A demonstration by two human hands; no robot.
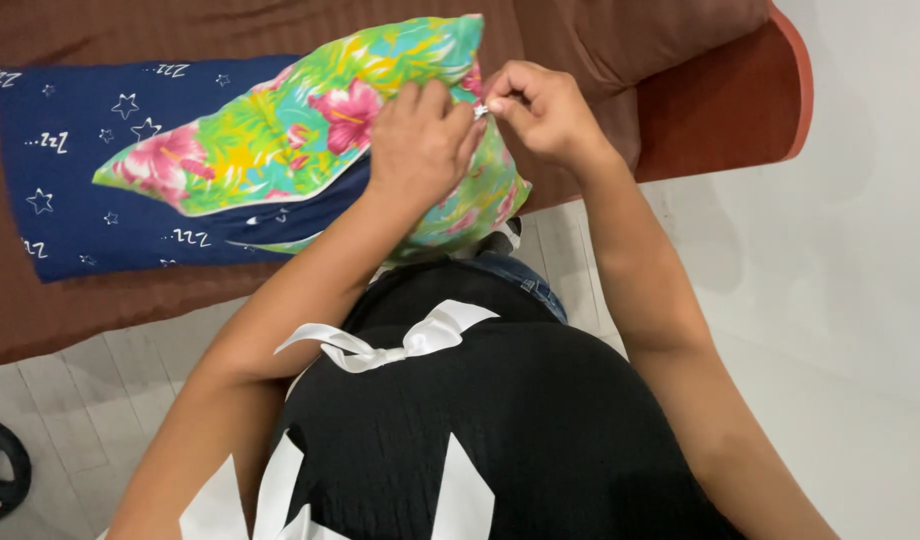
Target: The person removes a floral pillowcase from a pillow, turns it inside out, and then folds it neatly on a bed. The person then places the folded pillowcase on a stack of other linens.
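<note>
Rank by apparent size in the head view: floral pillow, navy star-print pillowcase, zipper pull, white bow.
1. navy star-print pillowcase and floral pillow: look alike, overlap makes it unsure
2. white bow, though nearest the camera
3. zipper pull, pinched by right hand

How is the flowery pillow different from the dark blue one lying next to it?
The flowery pillow is bright green with pink blooms; the blue pillow is navy with white stars. The flowery pillow is propped up and tilted, gripped by the left hand while the right hand pinches its zipper pull; the blue pillow lies flat and untouched. Both rest on the brown sofa.
</note>
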